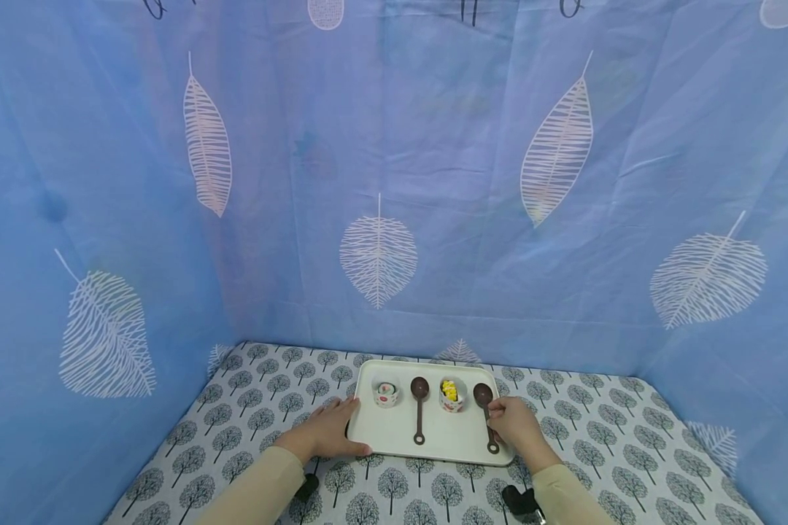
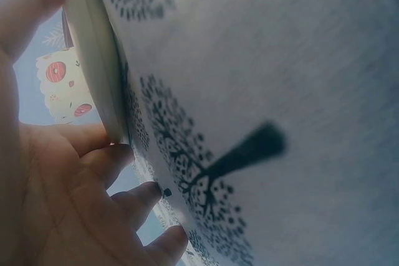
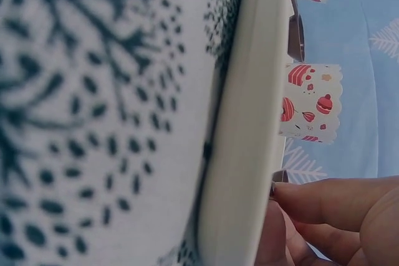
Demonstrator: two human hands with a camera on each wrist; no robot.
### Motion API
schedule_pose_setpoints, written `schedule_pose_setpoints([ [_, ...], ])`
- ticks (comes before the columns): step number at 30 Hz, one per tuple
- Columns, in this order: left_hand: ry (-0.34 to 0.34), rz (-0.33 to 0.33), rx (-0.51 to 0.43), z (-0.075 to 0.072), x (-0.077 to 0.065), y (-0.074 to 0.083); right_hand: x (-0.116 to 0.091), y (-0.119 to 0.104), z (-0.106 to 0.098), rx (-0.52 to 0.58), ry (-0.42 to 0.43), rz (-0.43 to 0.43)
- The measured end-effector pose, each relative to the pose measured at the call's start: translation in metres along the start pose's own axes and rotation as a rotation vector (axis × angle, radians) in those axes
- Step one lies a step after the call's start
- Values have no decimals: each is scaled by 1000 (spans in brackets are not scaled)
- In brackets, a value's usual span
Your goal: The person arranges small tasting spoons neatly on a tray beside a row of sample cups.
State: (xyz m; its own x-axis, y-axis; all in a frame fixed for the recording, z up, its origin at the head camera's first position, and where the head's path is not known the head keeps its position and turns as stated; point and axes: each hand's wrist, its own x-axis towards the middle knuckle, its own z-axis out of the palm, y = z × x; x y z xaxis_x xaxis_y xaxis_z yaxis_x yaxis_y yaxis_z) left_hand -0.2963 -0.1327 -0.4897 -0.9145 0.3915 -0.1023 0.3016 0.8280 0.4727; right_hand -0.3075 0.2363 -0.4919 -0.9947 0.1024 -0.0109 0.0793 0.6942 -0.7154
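A cream tray (image 1: 397, 441) lies on the table with two paper cups and two brown spoons on it. My left hand (image 1: 325, 432) rests at its left front corner, fingers spread and thumb along the front edge. In the left wrist view the fingertips (image 2: 118, 154) touch the tray's side. On the right, my right hand (image 1: 515, 426) pinches the handle of the right-hand brown spoon (image 1: 482, 394), whose bowl points to the back. The other brown spoon (image 1: 419, 387) lies between the left cup (image 1: 386, 400) and the right cup (image 1: 452, 405).
Yellow pieces (image 1: 449, 390) fill the right cup; something pale and round-edged (image 1: 386, 389) sits in the left one. A tree-print cloth (image 1: 394, 485) covers the table. Blue leaf-print curtains (image 1: 433, 277) rise behind and on both sides.
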Motion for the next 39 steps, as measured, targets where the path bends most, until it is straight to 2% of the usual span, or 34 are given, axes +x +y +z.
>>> schedule_pose_setpoints([
  [22,5,-3,-4,0,0,1,0,-5,-1,-24,5,-10],
  [39,4,-4,1,-2,-1,2,0,-5,0,10,6,-6],
])
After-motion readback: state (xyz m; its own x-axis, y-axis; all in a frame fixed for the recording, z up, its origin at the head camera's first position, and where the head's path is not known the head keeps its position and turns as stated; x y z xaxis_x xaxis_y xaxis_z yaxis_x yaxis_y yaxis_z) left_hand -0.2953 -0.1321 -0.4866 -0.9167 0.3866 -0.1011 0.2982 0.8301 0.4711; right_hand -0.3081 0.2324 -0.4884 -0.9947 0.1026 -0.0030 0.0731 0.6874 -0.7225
